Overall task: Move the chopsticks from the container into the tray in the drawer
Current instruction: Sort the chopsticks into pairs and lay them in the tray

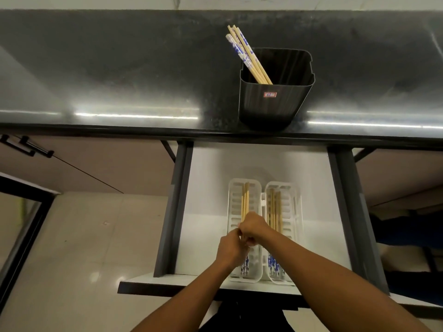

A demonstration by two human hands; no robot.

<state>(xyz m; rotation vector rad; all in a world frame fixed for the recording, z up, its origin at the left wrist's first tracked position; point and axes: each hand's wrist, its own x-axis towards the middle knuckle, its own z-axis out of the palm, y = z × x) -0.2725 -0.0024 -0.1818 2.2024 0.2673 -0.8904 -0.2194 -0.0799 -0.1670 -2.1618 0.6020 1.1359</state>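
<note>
A black container (275,101) stands on the dark counter and holds several wooden chopsticks (247,53) with blue-and-white ends, leaning to the back left. In the open drawer lies a white slotted tray (291,212) with two compartments. Chopsticks lie in the left compartment (245,200) and in the right one (275,209). My right hand (254,227) and my left hand (230,250) meet over the left compartment, both closed on the chopsticks lying there. The hands hide the middle of those chopsticks.
The dark counter (119,80) runs across the whole view above the drawer. The drawer (206,212) has grey side walls and a white floor. Black cabinet handles (26,146) sit at the left. Pale floor tiles lie below left.
</note>
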